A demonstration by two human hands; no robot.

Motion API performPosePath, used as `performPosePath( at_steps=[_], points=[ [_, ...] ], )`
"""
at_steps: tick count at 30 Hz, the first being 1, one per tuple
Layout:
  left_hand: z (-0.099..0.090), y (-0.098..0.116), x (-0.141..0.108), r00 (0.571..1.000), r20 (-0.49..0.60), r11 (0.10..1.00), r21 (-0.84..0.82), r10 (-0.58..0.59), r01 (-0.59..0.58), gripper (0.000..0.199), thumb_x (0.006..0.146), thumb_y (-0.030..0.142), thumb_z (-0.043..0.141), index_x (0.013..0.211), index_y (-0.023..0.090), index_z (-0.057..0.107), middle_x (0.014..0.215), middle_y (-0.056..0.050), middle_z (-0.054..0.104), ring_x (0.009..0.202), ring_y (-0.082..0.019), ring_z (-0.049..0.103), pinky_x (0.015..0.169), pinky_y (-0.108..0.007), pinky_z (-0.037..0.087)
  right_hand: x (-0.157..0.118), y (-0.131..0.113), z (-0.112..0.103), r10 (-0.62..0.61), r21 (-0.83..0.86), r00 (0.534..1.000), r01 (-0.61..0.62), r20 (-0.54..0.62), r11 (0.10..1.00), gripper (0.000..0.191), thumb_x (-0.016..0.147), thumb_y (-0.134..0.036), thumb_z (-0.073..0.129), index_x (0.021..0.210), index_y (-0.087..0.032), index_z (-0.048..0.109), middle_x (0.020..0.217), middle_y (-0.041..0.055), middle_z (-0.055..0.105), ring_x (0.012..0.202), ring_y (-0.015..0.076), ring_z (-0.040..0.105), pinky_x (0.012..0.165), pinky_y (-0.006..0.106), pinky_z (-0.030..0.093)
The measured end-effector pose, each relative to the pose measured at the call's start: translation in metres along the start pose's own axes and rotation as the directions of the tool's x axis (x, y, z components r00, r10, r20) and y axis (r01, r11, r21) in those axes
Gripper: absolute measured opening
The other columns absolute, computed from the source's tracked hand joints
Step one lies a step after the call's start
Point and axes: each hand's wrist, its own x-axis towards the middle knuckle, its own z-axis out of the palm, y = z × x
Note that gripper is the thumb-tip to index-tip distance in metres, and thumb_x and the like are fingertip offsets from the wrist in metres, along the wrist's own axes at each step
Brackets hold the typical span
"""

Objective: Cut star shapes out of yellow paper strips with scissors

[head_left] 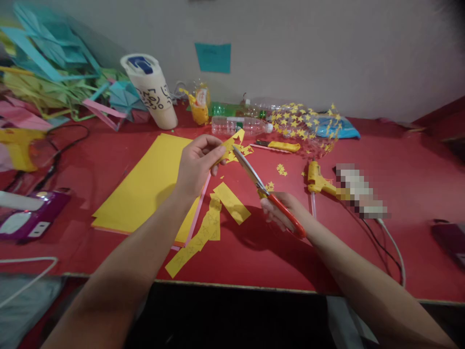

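Yellow paper (229,143) pinched in the left hand (196,162) lies at the tips of scissors (250,171) slanting forward-left from the gripping right hand (288,203).

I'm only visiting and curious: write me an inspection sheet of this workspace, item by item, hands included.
Surface: red tabletop, pale front edge.
Things in use: scissors and a yellow paper piece; yellow sheets, strips with drawn stars and small cut stars lie about.
Hands: left hand holds the paper piece; right hand holds the scissors, tips at the paper.
Clutter: tall cup, clear bottle on its side, yellow cutter, yellow glue guns at left and right.
Cables: black cable at left; white cable and a black one at right.
Surroundings: grey wall with blue paper; folded coloured paper at far left.
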Motion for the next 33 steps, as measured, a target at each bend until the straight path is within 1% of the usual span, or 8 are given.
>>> performPosePath(
  at_steps=[2, 5, 8, 13, 17, 22, 28, 33],
  points=[
    [0.001, 0.002, 0.0, 1.0, -0.02, 0.998, -0.058, -0.023, 0.021, 0.01, 0.07, 0.022, 0.068, 0.073, 0.019, 0.059, 0.048, 0.007, 0.054, 0.039, -0.004, 0.048, 0.04, -0.018, 0.037, 0.0, 0.001, 0.001, -0.004, 0.009, 1.0, 0.004, -0.019, 1.0, 0.052, 0.067, -0.07, 0.058, 0.058, -0.021, 0.043, 0.041, -0.0068, 0.043, 0.031, 0.0065, 0.039, 0.035, 0.021, 0.034],
    [0.002, 0.004, 0.0, 0.995, -0.025, 0.977, -0.19, -0.099, 0.093, 0.017, 0.066, 0.017, 0.066, 0.082, 0.019, 0.059, 0.051, 0.007, 0.054, 0.043, -0.005, 0.053, 0.047, -0.019, 0.044, 0.002, 0.003, 0.001, -0.041, 0.04, 0.999, 0.041, -0.006, 0.998, 0.051, 0.073, -0.07, 0.051, 0.058, -0.022, 0.042, 0.033, -0.0092, 0.038, 0.029, 0.0065, 0.038, 0.047, 0.026, 0.048],
    [0.003, 0.006, 0.0, 0.988, -0.006, 0.94, -0.309, -0.157, 0.147, 0.024, 0.062, 0.014, 0.068, 0.084, 0.019, 0.059, 0.056, 0.006, 0.057, 0.052, -0.006, 0.058, 0.058, -0.02, 0.05, 0.003, 0.006, 0.001, -0.087, 0.065, 0.996, 0.085, 0.027, 0.994, 0.051, 0.078, -0.069, 0.046, 0.059, -0.023, 0.043, 0.03, -0.0101, 0.036, 0.027, 0.0061, 0.036, 0.055, 0.03, 0.054],
    [0.007, 0.002, -0.001, 0.984, -0.049, 0.889, -0.438, -0.172, 0.134, 0.014, 0.059, 0.01, 0.07, 0.062, 0.017, 0.058, 0.056, 0.005, 0.058, 0.06, -0.006, 0.061, 0.071, -0.022, 0.053, 0.002, 0.005, 0.003, -0.072, 0.056, 0.997, 0.07, 0.027, 0.996, 0.05, 0.076, -0.069, 0.049, 0.058, -0.023, 0.042, 0.031, -0.0098, 0.037, 0.029, 0.0069, 0.039, 0.055, 0.03, 0.054],
    [0.008, -0.001, -0.003, 0.986, -0.049, 0.937, -0.324, -0.158, 0.133, 0.008, 0.065, 0.017, 0.07, 0.06, 0.016, 0.064, 0.058, 0.002, 0.062, 0.06, -0.008, 0.061, 0.07, -0.025, 0.053, -0.001, 0.002, 0.005, -0.022, 0.046, 1.0, 0.022, 0.015, 0.999, 0.046, 0.076, -0.063, 0.055, 0.059, -0.022, 0.043, 0.032, -0.0098, 0.037, 0.03, 0.0072, 0.039, 0.051, 0.028, 0.05],
    [0.006, -0.004, -0.005, 0.992, -0.052, 0.982, -0.155, -0.118, 0.108, 0.013, 0.071, 0.025, 0.067, 0.063, 0.015, 0.069, 0.063, -0.001, 0.067, 0.055, -0.007, 0.058, 0.063, -0.025, 0.051, -0.001, 0.002, 0.005, -0.04, 0.053, 0.998, 0.038, 0.044, 0.998, 0.047, 0.074, -0.062, 0.06, 0.058, -0.022, 0.042, 0.032, -0.0107, 0.034, 0.028, 0.0057, 0.035, 0.046, 0.026, 0.045],
    [0.004, -0.008, -0.008, 0.989, -0.076, 0.989, -0.089, -0.127, 0.12, 0.015, 0.07, 0.027, 0.068, 0.059, 0.017, 0.07, 0.061, -0.001, 0.066, 0.06, -0.009, 0.059, 0.064, -0.024, 0.05, -0.001, 0.005, 0.003, -0.033, 0.042, 0.997, 0.03, 0.075, 0.999, 0.05, 0.071, -0.067, 0.059, 0.06, -0.021, 0.042, 0.037, -0.0088, 0.038, 0.03, 0.0066, 0.036, 0.035, 0.022, 0.03],
    [0.007, -0.008, -0.01, 0.988, -0.09, 0.989, -0.087, -0.129, 0.121, 0.014, 0.068, 0.029, 0.069, 0.061, 0.018, 0.07, 0.06, 0.0, 0.065, 0.058, -0.009, 0.058, 0.064, -0.025, 0.051, -0.001, 0.005, 0.002, -0.085, -0.029, 0.995, 0.087, 0.06, 0.996, 0.051, 0.071, -0.068, 0.058, 0.058, -0.021, 0.041, 0.039, -0.0077, 0.038, 0.033, 0.0072, 0.038, 0.038, 0.022, 0.03]
  ],
)
